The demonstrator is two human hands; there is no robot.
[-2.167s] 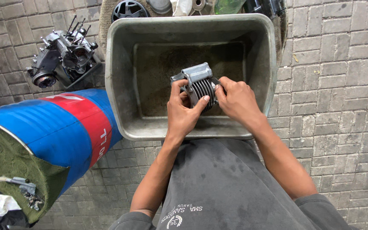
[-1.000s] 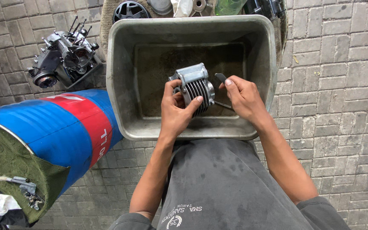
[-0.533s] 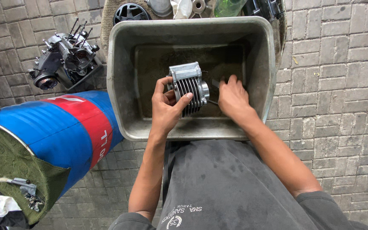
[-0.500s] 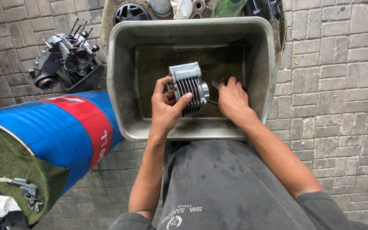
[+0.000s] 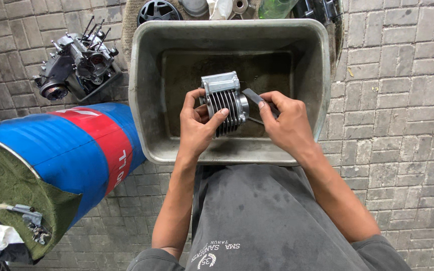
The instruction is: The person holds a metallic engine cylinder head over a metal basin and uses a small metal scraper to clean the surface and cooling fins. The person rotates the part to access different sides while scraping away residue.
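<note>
Head view. Tub [image 5: 307, 90]: grey plastic, rectangular, on the brick floor [image 5: 403, 125]; the landmark for all entries. Cylinder [image 5: 223, 103]: finned metal engine part, held above the tub's middle. Left hand [image 5: 200, 126]: grip closed around the cylinder from its left side, thumb across the fins. Right hand [image 5: 287, 123]: just right of the cylinder over the tub, grip closed on a thin dark tool [image 5: 256, 98] whose tip meets the cylinder. Drum [image 5: 71, 150]: blue with a red band, lying left of the tub. Engine case [image 5: 74, 65]: on the floor beyond the tub's left corner. Wheel part [image 5: 159, 10]: behind the tub.
</note>
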